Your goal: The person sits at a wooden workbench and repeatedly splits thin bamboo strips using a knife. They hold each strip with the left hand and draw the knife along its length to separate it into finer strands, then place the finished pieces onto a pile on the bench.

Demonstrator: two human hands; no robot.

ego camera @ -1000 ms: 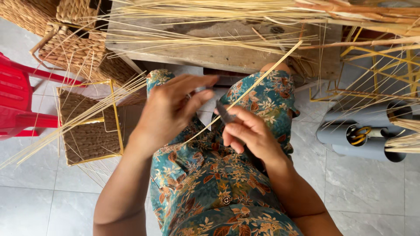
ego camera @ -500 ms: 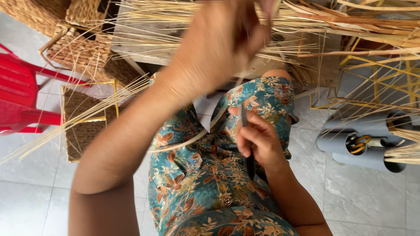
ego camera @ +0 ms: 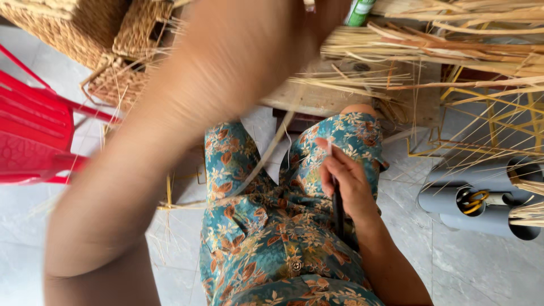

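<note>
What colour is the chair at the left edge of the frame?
Bright red plastic chair, standing on pale floor tiles; it shows clearly in the head view.

red plastic chair [ego camera: 34, 136], woven baskets [ego camera: 85, 28], grey pipes [ego camera: 481, 198], yellow wire frame [ego camera: 487, 119]

The left arm [ego camera: 187, 130] is raised high across the view, blurred, forearm slanting from lower left to the top edge. The left hand [ego camera: 317, 14] is mostly cut off at the top, so its grip cannot be told. The right arm comes in from the lower right, wrist bent. The right hand [ego camera: 348, 181] rests low over the lap, fingers [ego camera: 328, 156] curled inward, closed on something thin and dark, thumb side toward the body.
</note>
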